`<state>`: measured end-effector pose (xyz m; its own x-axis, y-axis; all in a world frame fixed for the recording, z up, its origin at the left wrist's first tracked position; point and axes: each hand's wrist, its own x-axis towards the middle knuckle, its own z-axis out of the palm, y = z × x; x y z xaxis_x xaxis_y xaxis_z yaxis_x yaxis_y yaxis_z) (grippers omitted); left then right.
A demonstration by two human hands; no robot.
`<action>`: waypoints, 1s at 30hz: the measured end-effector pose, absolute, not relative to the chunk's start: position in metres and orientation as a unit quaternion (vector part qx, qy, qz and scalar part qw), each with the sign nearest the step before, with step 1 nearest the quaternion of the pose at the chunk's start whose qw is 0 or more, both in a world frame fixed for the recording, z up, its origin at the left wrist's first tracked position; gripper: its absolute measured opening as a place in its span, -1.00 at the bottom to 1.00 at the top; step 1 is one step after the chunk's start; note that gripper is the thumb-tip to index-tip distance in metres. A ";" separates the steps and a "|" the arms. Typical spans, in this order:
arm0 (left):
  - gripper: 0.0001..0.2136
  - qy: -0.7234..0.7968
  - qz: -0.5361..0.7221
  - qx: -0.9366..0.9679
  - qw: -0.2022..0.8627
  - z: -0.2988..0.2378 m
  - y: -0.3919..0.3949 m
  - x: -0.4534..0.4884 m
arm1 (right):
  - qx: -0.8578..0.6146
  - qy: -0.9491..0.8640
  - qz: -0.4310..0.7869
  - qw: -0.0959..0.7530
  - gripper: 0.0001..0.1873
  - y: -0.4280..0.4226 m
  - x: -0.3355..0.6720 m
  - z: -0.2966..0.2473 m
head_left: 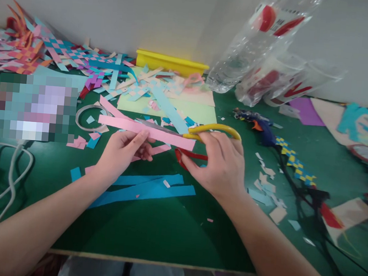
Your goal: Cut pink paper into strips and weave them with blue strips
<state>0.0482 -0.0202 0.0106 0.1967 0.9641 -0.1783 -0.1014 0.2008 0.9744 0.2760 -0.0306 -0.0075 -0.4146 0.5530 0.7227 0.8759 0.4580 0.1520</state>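
Blue strips [145, 188] lay nearest; the left hand [122, 150] pinched a pink strip [146, 131], the right hand [220, 162] gripped scissors [203, 133]. Slack paper could skew the cut.

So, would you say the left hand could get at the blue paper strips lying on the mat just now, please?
Probably not freely: the left hand is pinching the pink strip that the scissors in the right hand are on. The blue strips lie just below it, uncovered, so letting go would leave the way free.
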 end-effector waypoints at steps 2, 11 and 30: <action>-0.67 0.463 0.428 0.465 0.621 0.011 -0.020 0.048 | -0.444 -0.801 -0.265 0.301 -0.55 -0.030 0.278 -0.009; -0.69 0.453 0.427 0.463 0.631 0.012 -0.021 0.047 | -0.437 -0.795 -0.281 0.312 -0.61 -0.030 0.276 -0.007; -0.70 0.453 0.416 0.468 0.635 0.011 -0.019 0.047 | -0.434 -0.805 -0.264 0.307 -0.54 -0.030 0.277 -0.012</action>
<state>0.0468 -0.0190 0.0111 0.2438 0.9518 -0.1858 -0.1039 0.2161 0.9708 0.2770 -0.0299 -0.0117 -0.4337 0.5371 0.7235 0.8611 0.4834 0.1573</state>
